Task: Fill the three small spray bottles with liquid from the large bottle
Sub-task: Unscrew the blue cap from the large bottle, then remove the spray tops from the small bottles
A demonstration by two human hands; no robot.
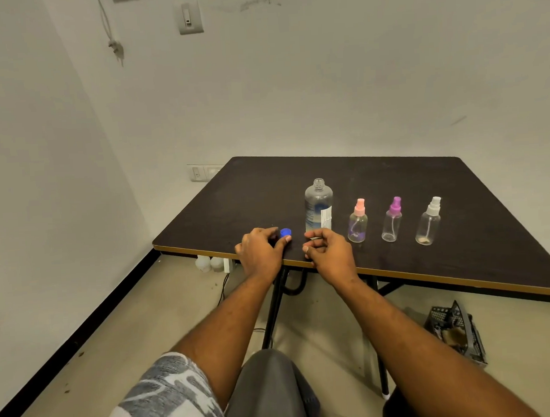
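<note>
Forearms (229,324) reach to worktop (463,261) near edge. Left hand (260,254) pinches blue cap (285,231) resting on worktop. Right hand (331,253) just beside it, fingers loosely curled, holding nothing. Large bottle (319,205) upright, uncapped, behind right hand. Rightward in row: pink spray bottle (357,224), purple spray bottle (392,222), white spray bottle (429,224), tops on.

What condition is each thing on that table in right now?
Large bottle: upright, cap off.
Blue cap: on the table, pinched by left hand.
Pink spray bottle: upright, top on, looks empty.
Purple spray bottle: the same.
White spray bottle: the same.
Right hand: loosely curled, holding nothing.
</note>
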